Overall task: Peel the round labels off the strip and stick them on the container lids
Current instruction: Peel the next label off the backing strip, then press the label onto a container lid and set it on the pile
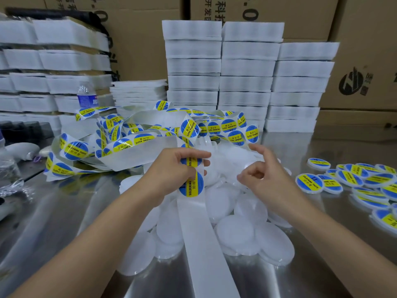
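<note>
a head camera looks down at a shiny metal table (64,222). a heap of plain white lids (234,233) lies in the middle of it. over the heap, the left hand (171,173) grips a white strip (199,244), fingers curled round it where two round blue and yellow labels (191,183) sit one above the other. the bare end of the strip runs from the hand toward the camera, across the heap. behind the heap, the rest of the strip lies in a tangled pile (133,134) with many labels on it. the right hand (264,175) hovers over the heap just right of the left hand, half open, fingers loosely bent, holding nothing that shows. right of the heap lie labelled lids (352,181), overlapping. behind the heap stand stacks of white foam trays (245,67), with cardboard boxes (365,61) behind them. a water bottle (86,95) stands far left of the heap.
</note>
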### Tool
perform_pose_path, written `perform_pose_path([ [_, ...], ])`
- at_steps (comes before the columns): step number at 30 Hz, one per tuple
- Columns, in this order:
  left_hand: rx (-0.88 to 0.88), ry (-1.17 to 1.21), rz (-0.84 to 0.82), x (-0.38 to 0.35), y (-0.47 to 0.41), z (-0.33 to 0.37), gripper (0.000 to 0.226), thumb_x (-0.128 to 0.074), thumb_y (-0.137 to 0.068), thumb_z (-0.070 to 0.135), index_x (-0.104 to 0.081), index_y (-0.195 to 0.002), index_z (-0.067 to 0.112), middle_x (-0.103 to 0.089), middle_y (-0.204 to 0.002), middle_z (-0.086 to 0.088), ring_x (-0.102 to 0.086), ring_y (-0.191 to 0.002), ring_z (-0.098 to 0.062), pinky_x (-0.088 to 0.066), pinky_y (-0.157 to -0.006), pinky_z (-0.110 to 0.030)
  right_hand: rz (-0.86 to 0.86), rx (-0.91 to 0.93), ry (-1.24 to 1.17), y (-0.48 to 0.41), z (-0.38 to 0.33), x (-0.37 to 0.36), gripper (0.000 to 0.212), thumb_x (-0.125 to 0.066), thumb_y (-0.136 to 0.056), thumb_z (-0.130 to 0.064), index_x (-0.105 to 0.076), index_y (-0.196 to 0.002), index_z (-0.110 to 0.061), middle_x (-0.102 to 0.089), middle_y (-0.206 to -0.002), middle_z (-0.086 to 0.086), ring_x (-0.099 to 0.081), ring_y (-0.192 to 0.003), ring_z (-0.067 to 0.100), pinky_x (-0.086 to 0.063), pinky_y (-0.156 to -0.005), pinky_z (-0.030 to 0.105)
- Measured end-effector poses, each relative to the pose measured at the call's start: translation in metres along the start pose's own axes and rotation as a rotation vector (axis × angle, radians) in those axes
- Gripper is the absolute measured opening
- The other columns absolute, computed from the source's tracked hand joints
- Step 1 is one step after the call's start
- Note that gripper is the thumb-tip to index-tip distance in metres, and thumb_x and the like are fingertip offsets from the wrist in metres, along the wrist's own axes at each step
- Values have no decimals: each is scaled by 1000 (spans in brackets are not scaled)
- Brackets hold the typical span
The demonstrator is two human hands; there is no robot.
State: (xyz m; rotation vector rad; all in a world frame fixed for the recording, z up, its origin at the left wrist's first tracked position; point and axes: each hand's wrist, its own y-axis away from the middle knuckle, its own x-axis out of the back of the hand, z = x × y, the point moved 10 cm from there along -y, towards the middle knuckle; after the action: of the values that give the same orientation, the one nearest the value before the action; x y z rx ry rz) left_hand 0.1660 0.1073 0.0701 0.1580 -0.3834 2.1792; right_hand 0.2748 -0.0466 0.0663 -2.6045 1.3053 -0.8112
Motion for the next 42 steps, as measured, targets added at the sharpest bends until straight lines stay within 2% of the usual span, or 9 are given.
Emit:
perform_pose_path([
  [5, 26, -52, -21, -5, 1, -2, 57, -44, -75, -18, -75, -69, 30, -75, -88, 13, -68, -93, -11, -54, -83, -22, -90, 94, 389, 1, 6, -14, 82, -67, -76, -24, -17, -137, -48, -57, -86, -24, -50, -77, -2, -36, -54, 9],
  [10, 36, -63, -45, -11, 1, -4, 55, -46, -76, -15, -75, -65, 31, -74, -88, 12, -65, -94, -7, -51, -72, -8, -86, 122, 485, -3, 12, -15, 77, -65, -80, -23, -20, -140, -42, -55, -89, -25, -47, -69, -2, -34, -56, 12],
  [14, 53, -74, -72, -17, 2, -7, 51, -45, -76, -11, -76, -66, 28, -75, -89, 10, -64, -98, -12, -51, -76, -13, -40, 147, 485, -5, 12, -12, 68, -63, -82, -21, -28, -137, -42, -56, -86, -26, -49, -67, -2, -34, -48, 13],
  [16, 57, -75, -93, -20, 3, -8, 50, -44, -77, -11, -76, -67, 26, -75, -88, 11, -62, -96, -13, -51, -79, -15, 6, 150, 437, -5, 9, -6, 65, -62, -83, -19, -31, -135, -43, -55, -84, -26, -54, -67, 2, -38, -42, 16],
  [26, 152, -64, -134, -22, 3, -17, 44, -47, -83, -2, -77, -65, 25, -75, -84, 13, -62, -78, -3, -51, -66, -13, 264, 162, 79, -1, -10, 32, 57, -64, -81, -13, -40, -122, -46, -65, -82, -19, -68, -67, 8, -52, -67, 34],
  [29, 246, -29, -128, -24, 5, -24, 27, -57, -88, 21, -78, -71, 21, -74, -79, 13, -62, -61, 1, -49, -56, -12, 235, 158, -104, -1, -13, 31, 57, -67, -80, -11, -41, -120, -42, -67, -84, -13, -69, -70, 11, -54, -67, 33],
  [33, 318, 105, -163, -30, 6, -31, 37, -54, -90, 42, -76, -79, 15, -76, -86, 2, -69, -70, -10, -53, -66, -22, 163, 198, -219, 3, -21, 22, 57, -67, -79, -4, -43, -113, -44, -66, -89, -5, -70, -73, 12, -51, -63, 21],
  [38, 299, 60, -165, -30, 6, -33, 34, -58, -89, 42, -77, -73, 18, -76, -89, 7, -67, -74, -8, -54, -70, -21, 63, 230, -312, 3, -25, 8, 64, -60, -79, 9, -47, -111, -45, -65, -87, -3, -65, -72, 11, -52, -65, 21],
  [42, 281, 69, -196, -33, 8, -32, 27, -62, -88, 36, -78, -73, 20, -75, -93, 4, -67, -74, -8, -56, -68, -18, 34, 244, -343, 3, -27, 7, 68, -49, -81, 18, -47, -114, -41, -65, -87, -3, -64, -75, 15, -54, -75, 36],
])
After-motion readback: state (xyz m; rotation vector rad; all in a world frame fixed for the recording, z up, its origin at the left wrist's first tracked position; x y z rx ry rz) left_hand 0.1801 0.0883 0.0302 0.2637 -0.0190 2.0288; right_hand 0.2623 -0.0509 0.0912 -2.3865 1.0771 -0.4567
